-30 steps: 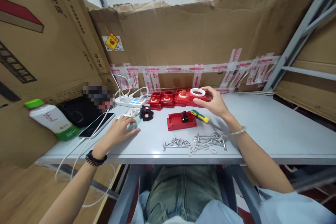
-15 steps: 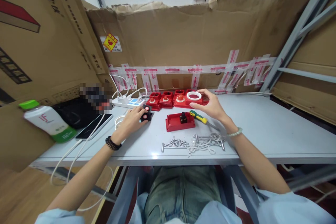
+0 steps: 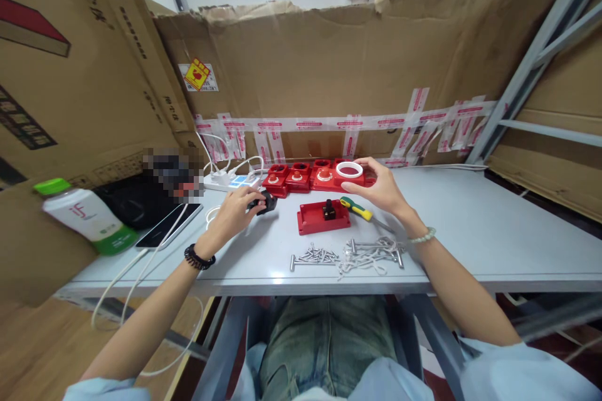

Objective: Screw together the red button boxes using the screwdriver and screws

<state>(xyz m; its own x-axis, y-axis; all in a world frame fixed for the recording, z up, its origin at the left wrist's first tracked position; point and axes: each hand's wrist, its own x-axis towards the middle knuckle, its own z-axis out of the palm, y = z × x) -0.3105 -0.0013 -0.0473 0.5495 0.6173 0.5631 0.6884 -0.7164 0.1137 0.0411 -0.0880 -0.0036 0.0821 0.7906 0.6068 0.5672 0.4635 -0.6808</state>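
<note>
My left hand (image 3: 234, 210) is closed round a small black part (image 3: 268, 202) and holds it just above the grey table (image 3: 470, 225). My right hand (image 3: 379, 188) grips a red housing with a white ring (image 3: 349, 170) on top, at the right end of a row of red housings (image 3: 292, 178) along the back. A flat red plate with a black block on it (image 3: 323, 215) lies between my hands. A green and yellow screwdriver (image 3: 358, 208) rests by my right hand.
Loose screws and wire clips (image 3: 348, 254) lie near the front edge. At the left are a green-capped bottle (image 3: 84, 215), a phone (image 3: 170, 225), a white power strip (image 3: 230, 182) and cables. Cardboard walls stand behind and left; a metal rack at right.
My left hand moved right from the white ring near the phone to the black part, closed on it and lifted it slightly. My right hand stayed on the red housing.
</note>
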